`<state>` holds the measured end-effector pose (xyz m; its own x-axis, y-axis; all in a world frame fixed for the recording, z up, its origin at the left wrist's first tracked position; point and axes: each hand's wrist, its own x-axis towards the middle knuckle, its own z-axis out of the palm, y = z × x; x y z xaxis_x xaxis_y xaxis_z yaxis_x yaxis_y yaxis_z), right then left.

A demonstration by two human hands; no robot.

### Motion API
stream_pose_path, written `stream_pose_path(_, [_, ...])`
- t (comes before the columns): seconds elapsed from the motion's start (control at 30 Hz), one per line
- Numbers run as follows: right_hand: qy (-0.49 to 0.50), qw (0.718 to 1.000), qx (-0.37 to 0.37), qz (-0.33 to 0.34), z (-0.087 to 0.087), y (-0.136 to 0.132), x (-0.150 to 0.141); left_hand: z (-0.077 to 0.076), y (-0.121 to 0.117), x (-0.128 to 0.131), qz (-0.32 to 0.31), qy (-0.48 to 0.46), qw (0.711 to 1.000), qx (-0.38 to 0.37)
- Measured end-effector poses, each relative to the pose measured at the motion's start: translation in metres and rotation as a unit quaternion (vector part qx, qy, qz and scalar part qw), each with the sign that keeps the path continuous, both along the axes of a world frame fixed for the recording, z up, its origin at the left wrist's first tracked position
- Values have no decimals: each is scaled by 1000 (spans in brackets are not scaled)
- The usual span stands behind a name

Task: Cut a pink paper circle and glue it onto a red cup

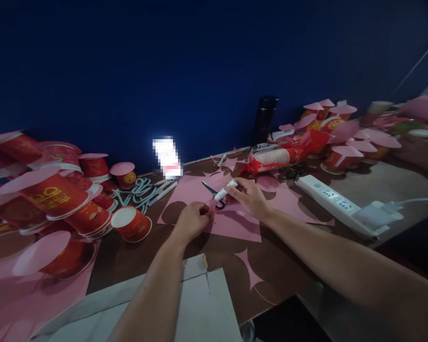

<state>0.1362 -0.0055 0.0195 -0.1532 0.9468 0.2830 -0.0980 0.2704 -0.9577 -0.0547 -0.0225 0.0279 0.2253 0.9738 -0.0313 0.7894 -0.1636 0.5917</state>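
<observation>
My right hand [251, 197] grips a short white glue stick [225, 190], tilted over the pink paper. Just left of it, my left hand [192, 221] has its fingers pinched together low over the sheet; whatever they hold is too small and dim to make out. Between the two hands lies a pair of dark scissors [209, 187], partly covered by the glue stick. Beneath both hands spreads pink paper [235, 230] with round pieces cut out of it. A red paper cup [131, 224] lies tipped to the left of my left hand.
Red cups with pink paper discs [60, 190] crowd the left side. More capped cups [342, 156] stand right. A power strip [337, 204], a wrapped cup stack [271, 159], a dark bottle [266, 118], a lit phone [167, 156] and grey cardboard [207, 304] surround the hands.
</observation>
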Motion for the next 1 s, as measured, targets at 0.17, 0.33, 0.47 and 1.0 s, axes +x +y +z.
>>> stream_pose_path(0.17, [-17,1000,1,4,0,-2,0,2,-4,2,25,51,997,59])
stream_pose_path(0.33, [-61,998,10,2,2,-4,1,9,-13,7,86,161,979,90])
stream_pose_path(0.47, [-100,995,29,10,1,-4,0,7,-14,9,80,180,975,104])
stream_pose_path(1.0, [-115,992,38,25,-8,-7,-9,-16,21,-7,83,-3,995,62])
